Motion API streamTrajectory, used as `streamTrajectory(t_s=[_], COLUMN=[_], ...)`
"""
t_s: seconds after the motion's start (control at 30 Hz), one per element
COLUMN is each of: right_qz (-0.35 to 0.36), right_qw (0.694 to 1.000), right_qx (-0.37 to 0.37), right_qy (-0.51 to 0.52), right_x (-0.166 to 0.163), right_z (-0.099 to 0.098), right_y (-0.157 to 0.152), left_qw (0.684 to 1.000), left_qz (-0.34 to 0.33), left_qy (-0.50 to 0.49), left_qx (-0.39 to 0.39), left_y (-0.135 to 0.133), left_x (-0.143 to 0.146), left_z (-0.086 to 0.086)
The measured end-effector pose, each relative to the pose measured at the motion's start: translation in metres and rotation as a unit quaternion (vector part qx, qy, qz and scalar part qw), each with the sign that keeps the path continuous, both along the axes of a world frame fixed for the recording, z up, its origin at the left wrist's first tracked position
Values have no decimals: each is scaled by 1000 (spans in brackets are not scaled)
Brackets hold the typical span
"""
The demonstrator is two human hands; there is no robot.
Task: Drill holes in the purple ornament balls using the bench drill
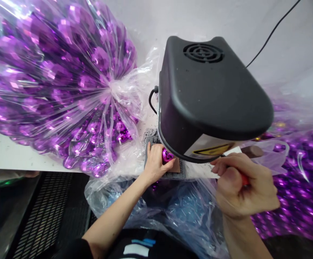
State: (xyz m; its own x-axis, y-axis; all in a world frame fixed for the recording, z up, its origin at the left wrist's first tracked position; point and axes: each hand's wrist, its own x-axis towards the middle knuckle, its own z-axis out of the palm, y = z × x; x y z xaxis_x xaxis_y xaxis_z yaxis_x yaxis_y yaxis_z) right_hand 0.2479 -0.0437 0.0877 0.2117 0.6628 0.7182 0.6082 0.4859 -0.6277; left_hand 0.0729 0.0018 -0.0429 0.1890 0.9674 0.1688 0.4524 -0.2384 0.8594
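My left hand [156, 162] is closed around a shiny purple ball [167, 154], with thumb and fingers at its sides. The ball rests over a dark pad with a brown block [175, 167], under a black machine housing [215, 86] whose overhang hides part of the ball's surroundings. To the right of the housing, my right hand [245, 183] makes a fist around a red handle [244, 179], of which only a bit shows between the fingers. Just beyond that fist, a brown rod end [252, 151] sticks out.
A tied clear bag of purple faceted balls [64, 82] covers the table's left. More purple balls [304, 187] in plastic lie at the right. An open clear plastic bag [191, 212] hangs below the table edge. A black crate [48, 212] stands lower left.
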Motion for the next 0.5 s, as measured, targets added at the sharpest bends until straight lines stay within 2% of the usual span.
streamTrajectory(t_s=[0.33, 0.5], right_qz=[20, 14], right_qw=[997, 996], right_qx=[70, 54], right_qy=[-26, -69], right_x=[1, 6], right_z=[-16, -26], right_y=[5, 3], left_qw=[1000, 1000], left_qz=[-1, 7], left_qy=[-9, -9], left_qx=[-8, -5], left_y=[-1, -1], left_x=[0, 0], left_z=[8, 6])
